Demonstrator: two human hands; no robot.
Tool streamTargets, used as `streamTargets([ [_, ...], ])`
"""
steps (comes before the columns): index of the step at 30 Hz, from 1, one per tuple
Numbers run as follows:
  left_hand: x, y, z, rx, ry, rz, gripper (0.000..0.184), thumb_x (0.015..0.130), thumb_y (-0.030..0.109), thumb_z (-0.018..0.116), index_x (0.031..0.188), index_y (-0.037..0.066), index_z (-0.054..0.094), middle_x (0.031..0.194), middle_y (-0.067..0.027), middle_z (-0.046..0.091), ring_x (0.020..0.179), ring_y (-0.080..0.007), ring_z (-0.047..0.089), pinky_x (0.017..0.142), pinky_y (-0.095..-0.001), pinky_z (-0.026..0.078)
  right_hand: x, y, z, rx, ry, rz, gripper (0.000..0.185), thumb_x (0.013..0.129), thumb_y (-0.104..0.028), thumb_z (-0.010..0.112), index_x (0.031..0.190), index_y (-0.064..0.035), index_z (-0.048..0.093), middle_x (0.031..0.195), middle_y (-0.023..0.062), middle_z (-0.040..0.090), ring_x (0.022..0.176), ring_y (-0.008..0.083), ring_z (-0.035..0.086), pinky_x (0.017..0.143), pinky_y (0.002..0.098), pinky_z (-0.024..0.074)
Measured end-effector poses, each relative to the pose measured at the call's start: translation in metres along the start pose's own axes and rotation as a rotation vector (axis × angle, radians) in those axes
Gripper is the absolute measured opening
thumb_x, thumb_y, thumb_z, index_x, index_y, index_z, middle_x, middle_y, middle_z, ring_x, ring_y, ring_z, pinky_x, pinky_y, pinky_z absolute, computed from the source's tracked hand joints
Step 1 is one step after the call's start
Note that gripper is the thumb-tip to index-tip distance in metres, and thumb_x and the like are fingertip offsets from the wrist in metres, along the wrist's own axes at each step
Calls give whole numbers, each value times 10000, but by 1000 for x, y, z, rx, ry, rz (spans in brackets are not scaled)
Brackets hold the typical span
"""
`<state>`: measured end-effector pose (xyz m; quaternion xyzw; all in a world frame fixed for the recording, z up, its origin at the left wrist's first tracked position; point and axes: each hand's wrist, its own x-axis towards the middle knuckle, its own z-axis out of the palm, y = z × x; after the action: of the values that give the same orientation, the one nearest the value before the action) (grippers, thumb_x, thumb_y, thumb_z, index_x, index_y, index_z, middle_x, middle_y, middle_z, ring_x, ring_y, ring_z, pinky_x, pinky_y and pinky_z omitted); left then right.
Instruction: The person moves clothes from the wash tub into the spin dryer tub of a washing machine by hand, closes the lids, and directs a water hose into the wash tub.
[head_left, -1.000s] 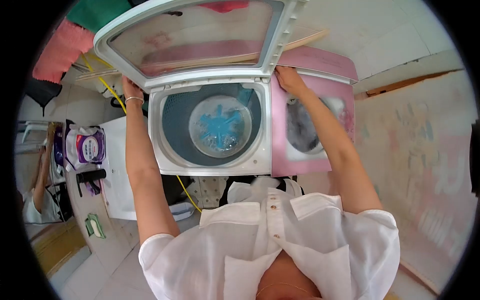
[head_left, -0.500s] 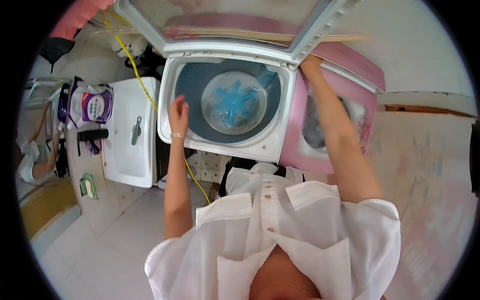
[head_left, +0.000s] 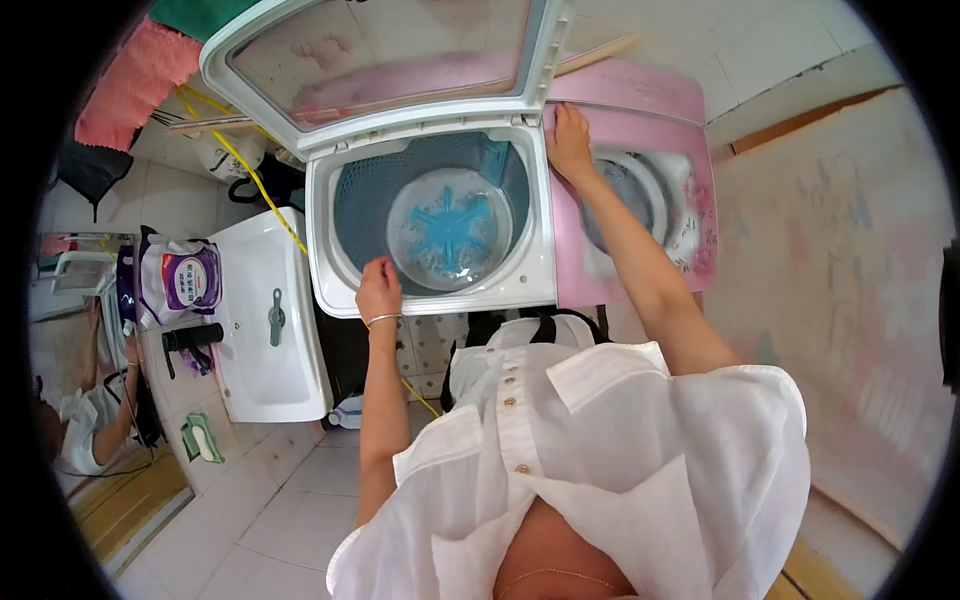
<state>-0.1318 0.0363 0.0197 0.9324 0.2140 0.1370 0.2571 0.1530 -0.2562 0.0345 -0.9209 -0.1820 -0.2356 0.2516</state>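
Note:
A twin-tub washing machine stands before me, its clear-windowed lid raised. Inside the grey-blue wash tub a bright blue pulsator shows on a pale round base, with some foam around it. My left hand is at the tub's front left rim, fingers curled together, with nothing visible in them. Over at the back of the pink spin side, my right hand rests by the control strip with bent fingers; whatever they grip is hidden. Below it is the spin tub's see-through cover.
To the left is a white sink with a black tap. A purple-and-white detergent pouch stands beside it, and a soap dish sits nearer me. A yellow hose runs behind the sink and down beside the machine.
My left hand has come down from the tub's left side to its front rim, its fingers curling in. My right hand stays at the back of the machine. The view has shifted.

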Motion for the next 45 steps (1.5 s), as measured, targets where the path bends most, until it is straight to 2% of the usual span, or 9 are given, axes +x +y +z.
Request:
streamTargets([
  [5, 2, 1, 2, 139, -94, -17, 186, 881, 246, 485, 932, 117, 609, 893, -105, 622, 765, -326, 599, 647, -422, 470, 22, -144, -159, 857, -837, 334, 456, 872, -248, 547, 1284, -77, 449, 1183, 164, 536, 1032, 223, 563, 875, 329, 454],
  [6, 1, -1, 3, 138, -112, -4, 186, 881, 246, 485, 932, 117, 609, 893, -105, 622, 765, -326, 599, 647, -422, 470, 22, -167, -180, 1023, -906, 167, 449, 889, -243, 523, 1295, -73, 437, 1151, 153, 556, 1030, 206, 565, 867, 324, 460],
  [11, 1, 0, 1, 175, -121, 22, 203, 879, 272, 475, 923, 130, 613, 895, -113, 633, 771, -344, 603, 645, -437, 472, -9, -201, -129, 1642, -1324, 80, 410, 897, -234, 485, 1263, -52, 458, 1162, 143, 562, 1031, 239, 561, 889, 370, 451],
  [16, -1, -11, -4, 155, -315, 77, 372, 911, 390, 392, 897, 108, 635, 900, -118, 634, 821, -337, 598, 677, -438, 457, -111, -141, -23, 430, -990, -99, 369, 834, -81, 471, 1202, -64, 492, 1183, 159, 537, 1085, 304, 521, 938, 384, 406],
  [19, -5, -1, -7, 198, -329, 83, 434, 917, 428, 360, 867, 98, 638, 897, -126, 630, 816, -336, 592, 676, -432, 452, -97, -114, -115, 343, -644, -325, 345, 799, -50, 490, 1136, -95, 547, 1187, 163, 519, 1131, 332, 468, 966, 378, 366],
  [23, -2, 5, -2, 261, -327, 59, 429, 913, 421, 369, 831, 99, 639, 829, -135, 638, 767, -349, 595, 651, -442, 453, -129, -26, -171, 230, -297, -24, 256, 771, -77, 545, 1020, -28, 583, 1059, 149, 576, 1018, 318, 521, 884, 408, 407],
  [25, -1, 5, -6, 260, -344, 46, 409, 905, 418, 387, 832, 100, 634, 773, -137, 638, 728, -366, 593, 636, -460, 450, -154, 7, -203, 193, -307, 223, 257, 778, -108, 573, 1022, -27, 581, 1096, 168, 558, 1039, 322, 508, 893, 402, 397],
  [41, -3, 10, -14, 209, -309, -112, 286, 848, 333, 478, 912, 115, 650, 898, -115, 645, 841, -321, 605, 716, -429, 481, -221, 46, -180, -254, 49, 180, 261, 789, -120, 525, 1042, -71, 563, 1168, 118, 525, 1093, 291, 458, 930, 428, 318],
  [45, 30, -9, -7, -110, -217, -75, 229, 817, 254, 545, 938, 81, 631, 862, -94, 651, 783, -249, 628, 700, -364, 493, -220, 44, -184, -252, 16, 126, 244, 805, -108, 511, 1038, -47, 548, 1164, 113, 514, 1100, 302, 437, 938, 431, 297],
])
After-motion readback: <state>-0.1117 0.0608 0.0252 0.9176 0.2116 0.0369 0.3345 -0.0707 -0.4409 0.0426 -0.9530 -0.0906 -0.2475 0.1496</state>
